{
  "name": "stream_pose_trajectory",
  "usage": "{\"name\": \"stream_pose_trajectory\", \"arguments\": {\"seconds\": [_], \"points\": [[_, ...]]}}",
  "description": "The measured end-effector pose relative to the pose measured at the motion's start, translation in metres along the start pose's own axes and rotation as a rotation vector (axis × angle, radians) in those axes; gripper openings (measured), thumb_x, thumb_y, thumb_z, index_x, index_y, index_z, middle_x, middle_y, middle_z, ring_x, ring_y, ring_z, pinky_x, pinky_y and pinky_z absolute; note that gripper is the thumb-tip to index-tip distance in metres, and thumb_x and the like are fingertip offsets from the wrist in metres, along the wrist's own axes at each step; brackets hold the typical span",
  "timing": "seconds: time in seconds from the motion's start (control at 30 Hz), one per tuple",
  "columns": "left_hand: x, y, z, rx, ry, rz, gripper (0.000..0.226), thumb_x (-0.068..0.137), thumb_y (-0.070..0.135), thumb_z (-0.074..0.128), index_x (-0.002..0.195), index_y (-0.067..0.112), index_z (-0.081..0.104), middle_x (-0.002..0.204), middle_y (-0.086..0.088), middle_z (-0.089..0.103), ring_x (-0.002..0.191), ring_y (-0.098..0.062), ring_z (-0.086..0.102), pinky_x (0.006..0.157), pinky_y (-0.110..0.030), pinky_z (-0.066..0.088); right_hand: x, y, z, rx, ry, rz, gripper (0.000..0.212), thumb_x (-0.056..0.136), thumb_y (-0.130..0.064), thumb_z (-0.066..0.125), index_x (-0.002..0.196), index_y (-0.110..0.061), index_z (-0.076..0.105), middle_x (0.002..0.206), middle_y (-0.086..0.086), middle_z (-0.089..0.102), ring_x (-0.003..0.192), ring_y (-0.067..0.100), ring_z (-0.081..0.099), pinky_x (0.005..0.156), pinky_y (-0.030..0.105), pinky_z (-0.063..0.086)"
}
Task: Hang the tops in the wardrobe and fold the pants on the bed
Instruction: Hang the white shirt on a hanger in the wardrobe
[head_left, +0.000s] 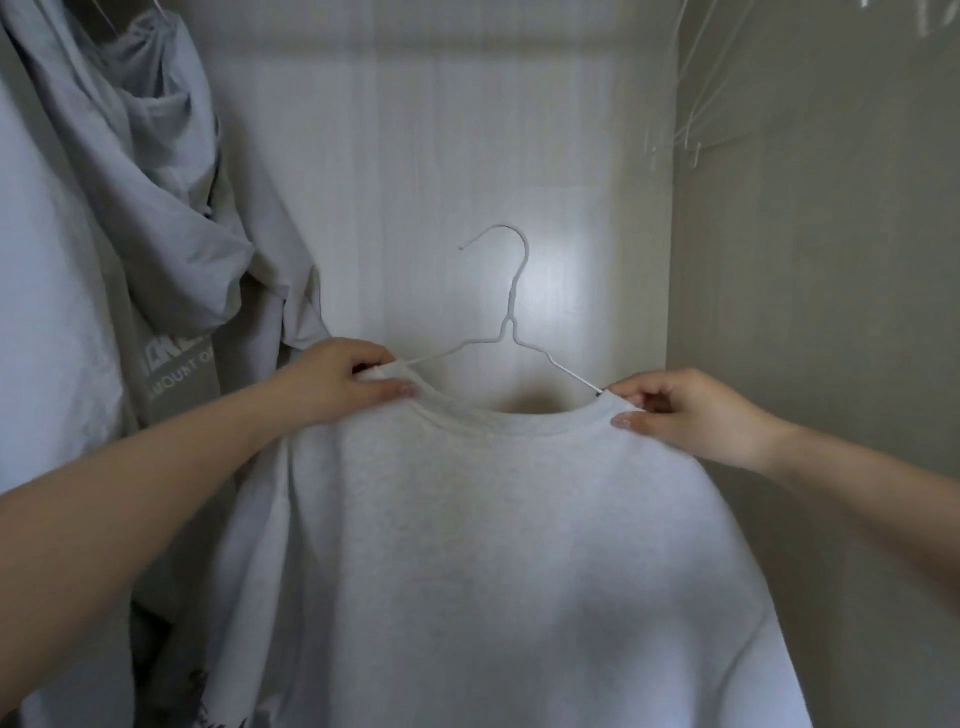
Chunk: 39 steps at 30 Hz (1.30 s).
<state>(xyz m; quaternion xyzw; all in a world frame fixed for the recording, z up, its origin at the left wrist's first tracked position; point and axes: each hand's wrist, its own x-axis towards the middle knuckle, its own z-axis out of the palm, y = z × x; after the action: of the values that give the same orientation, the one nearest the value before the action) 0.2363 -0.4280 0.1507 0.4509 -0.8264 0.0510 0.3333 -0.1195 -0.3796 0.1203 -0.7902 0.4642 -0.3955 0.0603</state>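
A pale grey sweatshirt (498, 545) hangs in front of me inside the wardrobe, threaded on a white wire hanger (511, 312) whose hook points up and is not on any rail. My left hand (343, 384) pinches the left side of the collar where the hanger arm enters it. My right hand (685, 410) pinches the collar's right side at the other hanger arm. The hanger's lower part is hidden inside the sweatshirt.
A grey hooded top (156, 218) with printed letters hangs at the left, touching the sweatshirt's sleeve. The white back panel of the wardrobe (415, 156) is behind. The wardrobe's side wall (810, 260) is at the right, with several empty wire hangers (691, 130) above.
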Motion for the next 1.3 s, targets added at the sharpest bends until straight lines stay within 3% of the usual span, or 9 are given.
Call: {"name": "stream_pose_trajectory", "arguments": {"seconds": [0.13,0.27,0.43,0.57,0.73,0.83,0.97,1.17,1.3], "points": [[0.001,-0.007,0.001,-0.026,0.112,-0.091,0.033,0.086,0.047,0.062,0.068,0.019,0.064,0.056,0.005,0.051,0.053,-0.005,0.047,0.052,-0.015,0.033,-0.003,0.005,-0.014,0.109,-0.146,0.070,0.023,0.088,-0.005,0.063,0.098,-0.025,0.071,0.094,0.002,0.075,0.083,0.008,0.065,0.079,0.020,0.049],[0.006,-0.004,0.006,-0.084,0.181,-0.194,0.026,0.084,0.044,0.066,0.073,0.021,0.070,0.065,0.005,0.061,0.062,-0.007,0.053,0.058,-0.020,0.037,-0.005,-0.016,-0.013,0.418,-0.408,0.260,0.024,0.090,-0.010,0.059,0.112,-0.011,0.067,0.090,0.006,0.073,0.076,0.009,0.068,0.065,0.019,0.054],[0.009,-0.003,0.022,-0.339,0.264,-0.279,0.027,0.086,0.039,0.066,0.087,0.013,0.074,0.081,0.000,0.067,0.079,-0.009,0.058,0.073,-0.025,0.043,-0.010,-0.049,0.005,0.933,-0.654,0.194,0.027,0.077,-0.006,0.071,0.103,-0.013,0.072,0.104,0.008,0.071,0.093,0.017,0.069,0.079,0.027,0.055],[0.012,0.011,0.024,-0.513,0.305,-0.306,0.013,0.091,0.029,0.063,0.094,0.019,0.070,0.082,0.011,0.065,0.075,0.003,0.056,0.068,-0.007,0.043,-0.004,-0.071,0.032,1.087,-0.502,0.155,0.017,0.075,-0.006,0.062,0.087,-0.015,0.070,0.084,0.005,0.070,0.075,0.016,0.068,0.066,0.024,0.055],[0.012,0.032,0.003,-0.805,0.259,-0.408,0.029,0.091,0.021,0.062,0.120,0.020,0.064,0.119,-0.001,0.065,0.104,-0.014,0.059,0.096,-0.041,0.048,0.018,-0.103,0.062,0.997,-0.276,0.129,0.012,0.091,-0.007,0.055,0.082,-0.012,0.059,0.059,-0.007,0.065,0.054,0.003,0.062,0.050,0.011,0.046],[0.004,0.051,-0.015,-0.922,0.262,-0.390,0.030,0.092,0.018,0.060,0.122,0.022,0.060,0.125,0.002,0.060,0.117,-0.011,0.052,0.093,-0.039,0.050,0.031,-0.124,0.078,1.034,-0.239,0.109,0.014,0.093,-0.011,0.053,0.080,-0.011,0.059,0.061,-0.003,0.065,0.052,0.007,0.061,0.049,0.014,0.046],[-0.009,0.064,-0.037,-1.006,0.291,-0.384,0.029,0.091,0.020,0.062,0.120,0.025,0.062,0.125,0.000,0.060,0.119,-0.013,0.053,0.089,-0.039,0.053,0.059,-0.147,0.092,1.031,-0.122,0.061,0.021,0.091,-0.018,0.059,0.098,0.002,0.060,0.086,0.015,0.060,0.075,0.023,0.059,0.069,0.031,0.047],[-0.016,0.078,-0.082,-0.948,0.341,-0.313,0.028,0.093,0.023,0.057,0.120,0.016,0.062,0.110,-0.007,0.071,0.103,-0.015,0.066,0.084,-0.035,0.056,0.114,-0.199,0.098,0.910,0.015,-0.113,0.010,0.083,-0.021,0.061,0.078,-0.012,0.059,0.064,0.002,0.054,0.070,0.022,0.055,0.078,0.054,0.051],[-0.018,0.081,-0.120,-0.840,0.419,-0.269,0.026,0.096,0.023,0.053,0.118,0.014,0.064,0.094,-0.003,0.074,0.077,-0.008,0.069,0.057,-0.022,0.054,0.150,-0.236,0.091,0.891,0.055,-0.227,0.013,0.086,-0.017,0.059,0.074,-0.022,0.059,0.072,0.003,0.063,0.079,0.025,0.064,0.087,0.049,0.051]]}}
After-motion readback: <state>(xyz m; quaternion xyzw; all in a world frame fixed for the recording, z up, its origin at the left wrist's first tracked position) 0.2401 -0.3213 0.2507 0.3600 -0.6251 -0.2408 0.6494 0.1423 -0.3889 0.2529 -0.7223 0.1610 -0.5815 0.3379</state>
